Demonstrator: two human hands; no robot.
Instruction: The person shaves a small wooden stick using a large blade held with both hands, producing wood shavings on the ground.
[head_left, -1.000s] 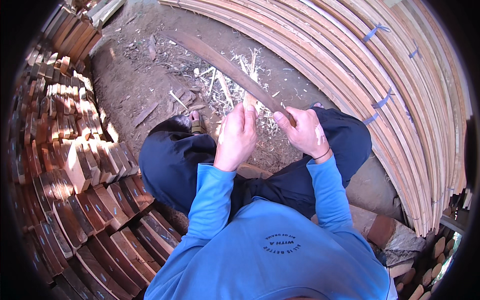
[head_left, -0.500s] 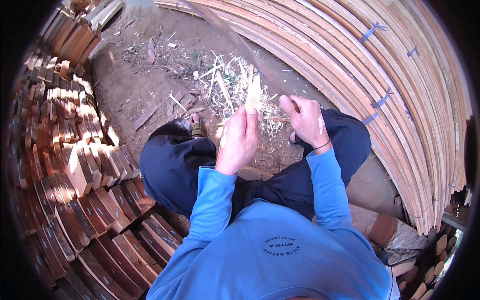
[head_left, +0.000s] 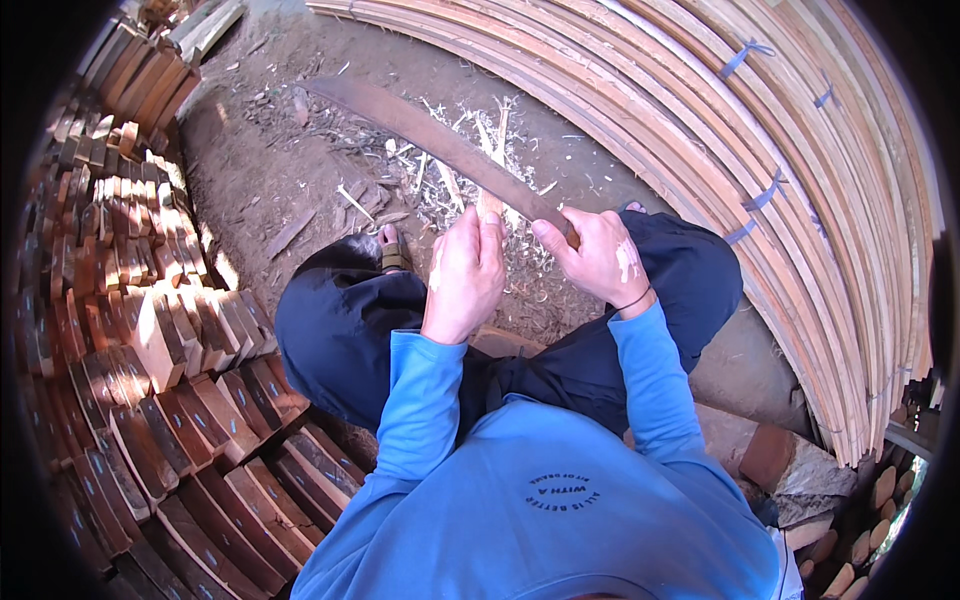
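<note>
My right hand (head_left: 598, 258) grips the handle of a long rusty-brown blade (head_left: 430, 135) that reaches up and to the left over the dirt. My left hand (head_left: 466, 272) holds a small pale piece of wood (head_left: 489, 204) upright, just under the blade near its handle end. Both hands sit above my knees in dark trousers; a sandalled foot (head_left: 394, 250) shows between them. Pale wood shavings (head_left: 470, 160) lie scattered on the ground in front of the hands.
Rows of short reddish wood blocks (head_left: 150, 340) are stacked along the left and lower left. Bundles of long curved wooden slats (head_left: 720, 130), tied with blue bands, arc across the top and right. Bare dirt (head_left: 260, 180) with chips lies between.
Half a second ago the blade was swept down and blurred near the wood piece; now it is raised again, pointing up-left. My left hand stays on the wood piece.
</note>
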